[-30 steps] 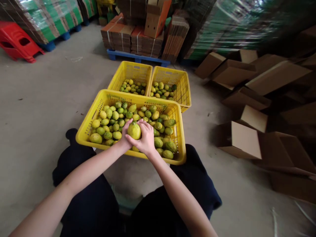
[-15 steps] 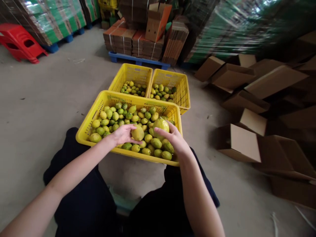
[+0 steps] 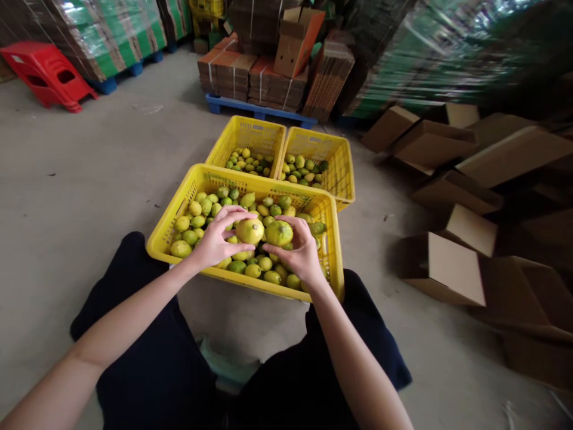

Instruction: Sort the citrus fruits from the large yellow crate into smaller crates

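Between the thumb and fingers of my left hand (image 3: 218, 237) is a yellow lemon (image 3: 249, 231), its stem end turned up toward me. My right hand (image 3: 301, 251) grips a greener lemon (image 3: 279, 233) with dark marks on its skin. The two fruits are held side by side, close together, above the near yellow crate (image 3: 154, 243). Inside that crate lie many green and yellow lemons (image 3: 253, 270), some hidden behind my hands.
Two more yellow crates (image 3: 281, 143) with lemons in them stand just beyond. Open cardboard boxes (image 3: 454, 269) are heaped at the right. A blue pallet (image 3: 262, 111) carries flattened cartons at the back. A red stool (image 3: 49, 74) stands far left.
Both hands have brought their lemons closer together, the right one moving left. The fruits have been turned in the fingers. The whole view has shifted slightly.
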A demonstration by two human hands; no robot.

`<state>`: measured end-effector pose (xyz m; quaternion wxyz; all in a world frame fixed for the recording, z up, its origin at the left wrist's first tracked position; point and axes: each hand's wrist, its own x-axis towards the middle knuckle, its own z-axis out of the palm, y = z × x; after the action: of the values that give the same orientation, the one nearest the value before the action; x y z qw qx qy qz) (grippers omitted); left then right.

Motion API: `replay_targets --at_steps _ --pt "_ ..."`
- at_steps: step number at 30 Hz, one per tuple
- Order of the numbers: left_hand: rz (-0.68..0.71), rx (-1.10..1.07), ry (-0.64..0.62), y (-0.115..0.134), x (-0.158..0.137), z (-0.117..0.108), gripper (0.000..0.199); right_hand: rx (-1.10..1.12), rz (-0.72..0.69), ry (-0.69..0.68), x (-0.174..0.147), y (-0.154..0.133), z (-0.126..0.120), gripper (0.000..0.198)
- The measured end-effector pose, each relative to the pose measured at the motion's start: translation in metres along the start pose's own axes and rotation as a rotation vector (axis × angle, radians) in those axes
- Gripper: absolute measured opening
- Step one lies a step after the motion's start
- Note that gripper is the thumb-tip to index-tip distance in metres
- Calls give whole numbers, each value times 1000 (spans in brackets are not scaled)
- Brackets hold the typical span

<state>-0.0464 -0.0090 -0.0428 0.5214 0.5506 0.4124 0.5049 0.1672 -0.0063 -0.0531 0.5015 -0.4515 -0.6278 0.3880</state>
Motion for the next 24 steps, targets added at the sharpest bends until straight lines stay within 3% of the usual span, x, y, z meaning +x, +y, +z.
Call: replay_targets --at_steps 4,9,12,18,24 --pt "83 117 -91 -12 -3 -10 55 -93 -32 -36 -1 4 5 51" --pt "48 70 -95 -9 -4 -12 57 107 52 15 -3 10 14 60" --pt "-62 -106 -61 -9 -1 -12 67 242 130 7 -2 10 15 58" --pt "-363 -504 -10 -17 4 -12 46 430 333 9 3 5 11 58" --pt "-497 -759 26 -14 8 -1 42 522 425 35 1 9 15 41"
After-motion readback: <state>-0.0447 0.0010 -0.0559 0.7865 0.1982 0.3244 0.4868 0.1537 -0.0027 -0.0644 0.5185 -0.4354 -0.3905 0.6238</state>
